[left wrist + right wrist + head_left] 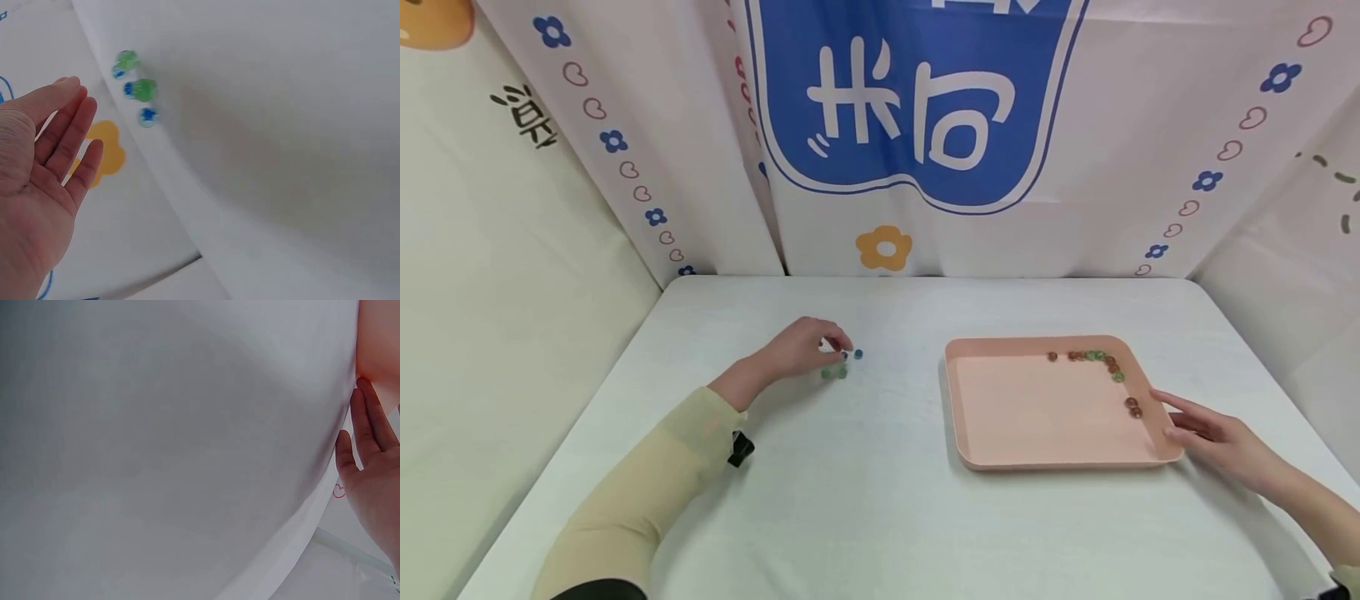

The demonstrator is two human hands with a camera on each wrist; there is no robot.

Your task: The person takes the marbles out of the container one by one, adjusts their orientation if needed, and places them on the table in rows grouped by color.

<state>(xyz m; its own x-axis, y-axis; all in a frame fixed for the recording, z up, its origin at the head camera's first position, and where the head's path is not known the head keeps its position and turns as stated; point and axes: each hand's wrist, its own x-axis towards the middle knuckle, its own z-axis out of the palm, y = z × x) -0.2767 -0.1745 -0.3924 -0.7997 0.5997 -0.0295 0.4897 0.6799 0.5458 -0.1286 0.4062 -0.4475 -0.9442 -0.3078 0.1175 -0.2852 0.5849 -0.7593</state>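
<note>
White bench [880, 517] carried a pink tray [1037, 417] at right, loose green beads [144, 90] and blue beads [148, 117] at left.
Right hand [1217, 442] sat at the tray's right rim, grip wide, fingers fairly straight; a bump there could've rolled the brown beads [1136, 412] and inner green beads [1118, 377] off their line along the far and right walls. Left hand [801, 346]: grip narrow at the loose cluster, couldn't tell if it pinched one. Risk: sideways fingertip brush scattering round beads. Printed backdrop [1037, 237] hung beyond.
</note>
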